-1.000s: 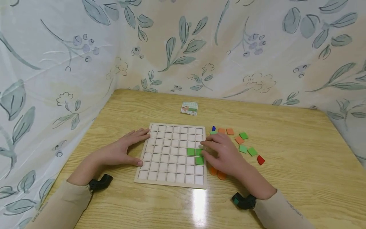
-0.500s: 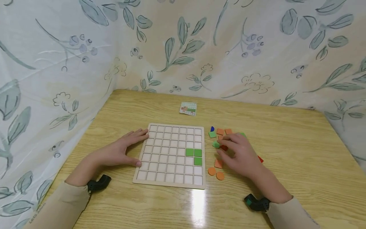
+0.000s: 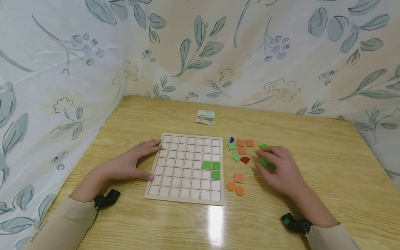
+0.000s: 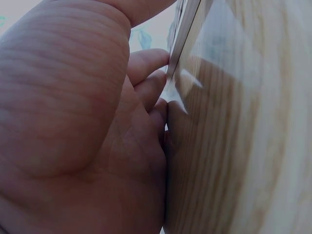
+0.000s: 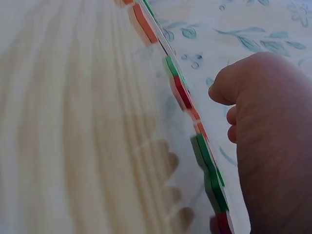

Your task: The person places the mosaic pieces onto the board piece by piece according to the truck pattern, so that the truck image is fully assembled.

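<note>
My left hand rests on the table with thumb and fingertips at the left rim of the wooden grid board. The fingers are spread and hold nothing; in the left wrist view the palm lies along the tabletop. Three green square tiles fill cells at the board's right side, among them one green tile. My right hand hovers over loose green squares, fingers loosely bent. In the right wrist view the right hand is raised above the row of tiles, with nothing visible in its fingers.
Right of the board lie orange squares, two orange discs, light green squares, a red quarter-round piece and a blue half-round piece. A small picture card lies behind the board. A patterned cloth hangs behind the table.
My right hand has moved right, from the board's right edge across the loose tiles. A light green square and a red piece now lie uncovered beside the board. The left hand stays put.
</note>
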### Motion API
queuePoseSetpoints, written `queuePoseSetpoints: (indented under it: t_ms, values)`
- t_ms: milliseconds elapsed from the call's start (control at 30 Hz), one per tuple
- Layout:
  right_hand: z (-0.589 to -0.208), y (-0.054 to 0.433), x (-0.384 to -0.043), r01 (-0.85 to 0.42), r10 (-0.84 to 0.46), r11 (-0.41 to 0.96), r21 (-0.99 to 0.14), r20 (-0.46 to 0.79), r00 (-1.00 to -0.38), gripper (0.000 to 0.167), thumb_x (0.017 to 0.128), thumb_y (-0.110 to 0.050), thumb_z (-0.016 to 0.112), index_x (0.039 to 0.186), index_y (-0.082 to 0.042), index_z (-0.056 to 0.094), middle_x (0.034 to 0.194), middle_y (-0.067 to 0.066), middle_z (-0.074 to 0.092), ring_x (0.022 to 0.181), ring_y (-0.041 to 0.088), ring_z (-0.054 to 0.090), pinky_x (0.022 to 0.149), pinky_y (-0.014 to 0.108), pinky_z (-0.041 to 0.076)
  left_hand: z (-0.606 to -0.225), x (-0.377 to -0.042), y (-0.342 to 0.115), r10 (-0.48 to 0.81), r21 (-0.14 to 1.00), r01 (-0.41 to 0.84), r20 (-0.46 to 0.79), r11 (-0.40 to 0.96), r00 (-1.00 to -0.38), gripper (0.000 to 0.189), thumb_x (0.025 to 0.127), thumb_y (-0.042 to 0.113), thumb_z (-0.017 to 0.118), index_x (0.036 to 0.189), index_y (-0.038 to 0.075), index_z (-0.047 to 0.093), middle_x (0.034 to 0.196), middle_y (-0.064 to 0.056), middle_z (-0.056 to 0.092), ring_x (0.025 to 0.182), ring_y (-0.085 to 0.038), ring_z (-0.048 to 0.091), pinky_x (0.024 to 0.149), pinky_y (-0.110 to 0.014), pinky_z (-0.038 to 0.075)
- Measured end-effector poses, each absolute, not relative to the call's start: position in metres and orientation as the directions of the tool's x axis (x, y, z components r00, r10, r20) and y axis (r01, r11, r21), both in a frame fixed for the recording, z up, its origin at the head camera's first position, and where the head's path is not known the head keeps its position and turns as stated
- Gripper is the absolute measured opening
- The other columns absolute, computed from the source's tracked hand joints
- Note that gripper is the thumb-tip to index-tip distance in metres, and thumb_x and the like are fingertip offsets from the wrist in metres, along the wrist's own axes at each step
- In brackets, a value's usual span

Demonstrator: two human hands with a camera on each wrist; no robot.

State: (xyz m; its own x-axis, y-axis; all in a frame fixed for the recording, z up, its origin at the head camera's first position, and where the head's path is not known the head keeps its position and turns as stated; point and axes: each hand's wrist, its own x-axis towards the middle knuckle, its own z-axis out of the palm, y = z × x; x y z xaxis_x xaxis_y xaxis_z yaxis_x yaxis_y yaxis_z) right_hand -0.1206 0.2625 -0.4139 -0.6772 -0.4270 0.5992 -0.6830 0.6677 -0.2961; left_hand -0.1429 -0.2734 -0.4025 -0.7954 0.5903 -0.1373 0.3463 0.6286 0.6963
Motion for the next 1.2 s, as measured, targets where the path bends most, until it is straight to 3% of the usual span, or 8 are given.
queuePoseSetpoints:
  t_ms: [333, 700, 1200]
  values:
    - [-0.419, 0.29, -0.112, -0.636, -0.406, 0.717, -0.285, 0.571, -0.714, 0.039, 0.077, -0.008, 0.089, 0.114, -0.001, 0.083, 0.106, 0.011, 0.075, 0.09, 0.029, 0.06, 0.085, 0.044, 0.041, -0.402, -0.144, -0.272, 0.591, 0.689, 0.349, -0.144, 0.636, -0.794, 0.11, 0.086, 0.053, 0.092, 0.174, 0.022, 0.034, 0.183, -0.001, 0.015, 0.167, -0.045, 0.001, 0.127, -0.075, 0.006]
    - [-0.424, 0.309, -0.102, -0.545, -0.343, 0.775, -0.318, 0.513, -0.787, 0.04, 0.072, -0.007, 0.096, 0.11, -0.004, 0.084, 0.105, 0.009, 0.075, 0.095, 0.03, 0.063, 0.086, 0.044, 0.042, -0.403, -0.143, -0.272, 0.589, 0.691, 0.348, -0.139, 0.634, -0.796, 0.11, 0.085, 0.053, 0.093, 0.174, 0.021, 0.035, 0.183, -0.002, 0.015, 0.167, -0.044, 0.0, 0.127, -0.075, 0.005]
    - [-0.427, 0.31, -0.1, -0.48, -0.309, 0.802, -0.355, 0.442, -0.842, 0.036, 0.08, -0.003, 0.092, 0.115, -0.006, 0.083, 0.103, 0.002, 0.075, 0.093, 0.021, 0.059, 0.082, 0.035, 0.041, -0.404, -0.143, -0.273, 0.584, 0.684, 0.349, -0.139, 0.64, -0.799, 0.109, 0.086, 0.053, 0.092, 0.173, 0.021, 0.036, 0.183, 0.0, 0.015, 0.167, -0.043, 0.001, 0.127, -0.074, 0.006]
